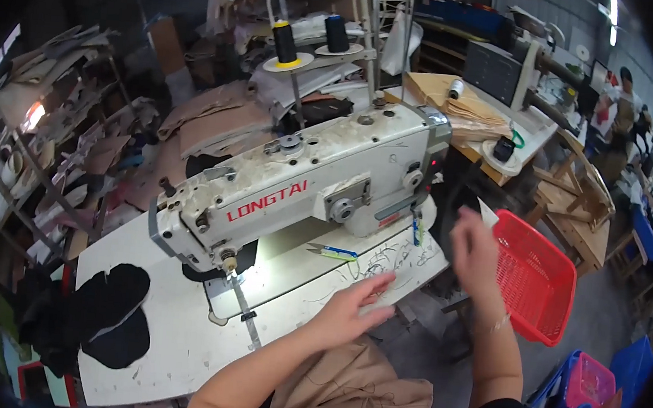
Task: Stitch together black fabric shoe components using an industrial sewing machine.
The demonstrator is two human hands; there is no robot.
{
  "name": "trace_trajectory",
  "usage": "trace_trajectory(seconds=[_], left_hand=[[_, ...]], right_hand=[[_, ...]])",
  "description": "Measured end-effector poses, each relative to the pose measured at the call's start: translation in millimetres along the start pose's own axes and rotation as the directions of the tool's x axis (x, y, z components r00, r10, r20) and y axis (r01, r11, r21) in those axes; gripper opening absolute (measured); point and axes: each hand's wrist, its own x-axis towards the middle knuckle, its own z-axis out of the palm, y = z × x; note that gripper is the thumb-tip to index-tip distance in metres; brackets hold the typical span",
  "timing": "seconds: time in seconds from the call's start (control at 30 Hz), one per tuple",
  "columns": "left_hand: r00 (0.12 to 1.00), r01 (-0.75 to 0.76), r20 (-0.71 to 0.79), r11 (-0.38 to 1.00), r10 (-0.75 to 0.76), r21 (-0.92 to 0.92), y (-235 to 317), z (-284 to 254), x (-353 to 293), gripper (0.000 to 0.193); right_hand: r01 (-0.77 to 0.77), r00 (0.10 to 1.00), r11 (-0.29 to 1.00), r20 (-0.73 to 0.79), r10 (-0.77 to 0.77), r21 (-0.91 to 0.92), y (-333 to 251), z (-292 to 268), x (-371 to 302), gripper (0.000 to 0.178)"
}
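A white industrial sewing machine stands on a pale worktable. My left hand is over the table's near right part, its fingers stretched out and apart, with nothing in it. Loose dark thread ends lie scattered just beyond it. Farther right, my right hand is raised beside a red plastic basket. Its fingers are blurred. A white pointed piece shows by its fingertips; whether the hand holds it I cannot tell. Thread snips with a blue and green handle rest on the machine bed.
Black fabric pieces lie at the table's left. Thread cones stand behind the machine. A brown cloth covers my lap. Material stacks fill the back left, a wooden side table the back right. A pink basket sits lower right.
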Motion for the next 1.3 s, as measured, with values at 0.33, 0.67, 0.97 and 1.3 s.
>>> trace_trajectory(seconds=[0.33, 0.67, 0.97, 1.3], left_hand=[[0.811, 0.275, -0.248, 0.72, -0.53, -0.637, -40, -20, -17, 0.029], [0.895, 0.421, -0.178, 0.906, -0.409, 0.033, -10, -107, -135, 0.033], [0.498, 0.863, -0.866, 0.074, 0.042, 0.5, -31, -329, -251, 0.04], [0.139, 0.729, -0.791, 0.478, 0.596, 0.489, -32, -380, -303, 0.018]], right_hand=[[0.119, 0.943, 0.914, 0.243, -0.226, 0.388, -55, 48, -61, 0.035], [-0.526, 0.481, 0.691, 0.843, -0.239, 0.496, -91, 73, -57, 0.015], [-0.175, 0.957, 0.883, 0.288, 0.047, 0.436, -54, 68, -79, 0.018], [-0.155, 0.973, 0.976, 0.148, 0.178, -0.155, 39, 54, -80, 0.027]])
